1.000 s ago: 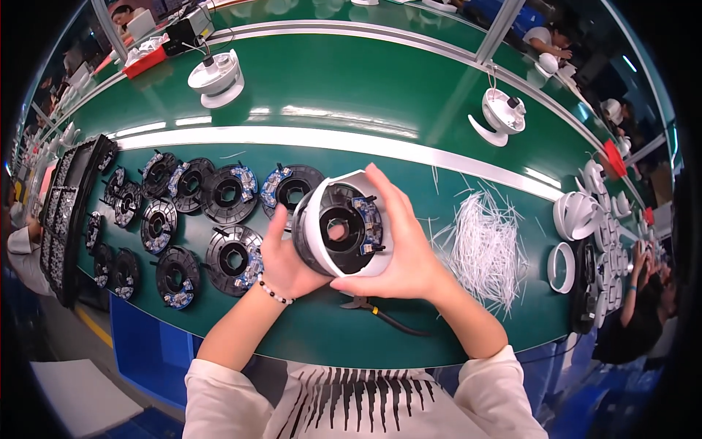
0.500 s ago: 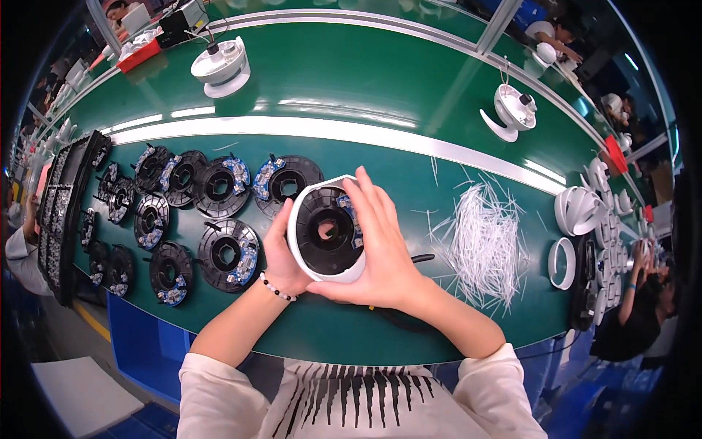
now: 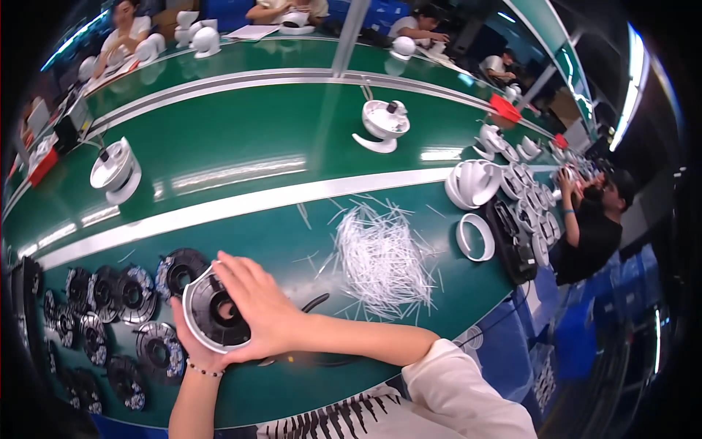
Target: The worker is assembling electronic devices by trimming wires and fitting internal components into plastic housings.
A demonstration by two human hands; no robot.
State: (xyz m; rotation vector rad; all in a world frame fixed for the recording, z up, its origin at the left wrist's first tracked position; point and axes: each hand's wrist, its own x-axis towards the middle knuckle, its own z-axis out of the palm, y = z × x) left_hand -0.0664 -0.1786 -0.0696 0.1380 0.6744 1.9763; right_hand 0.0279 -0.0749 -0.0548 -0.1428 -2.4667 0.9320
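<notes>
Between my two hands is a white round housing (image 3: 196, 320) with a black disc seated inside it and a hole in the disc's middle. My left hand (image 3: 191, 338), a beaded bracelet at its wrist, is closed around the housing's left and lower side. Over the right side lies my right hand (image 3: 265, 309), its fingers along the rim and across part of the disc. Several black discs with blue circuit boards (image 3: 159, 351) are on the green table to the left of my hands. A pile of thin white strips (image 3: 384, 263) lies to the right.
White rings (image 3: 475, 238) and a black tool-like object (image 3: 514, 241) are at the table's right end. White rounded assemblies (image 3: 386, 121) stand on the green belt (image 3: 256, 135) beyond a pale rail (image 3: 278, 199). A black cable (image 3: 316, 302) lies by my right wrist. Other people work around.
The view has swung to the right, so the table, strips and discs appear further left and more of the right end shows. Both hands still grip the housing.
</notes>
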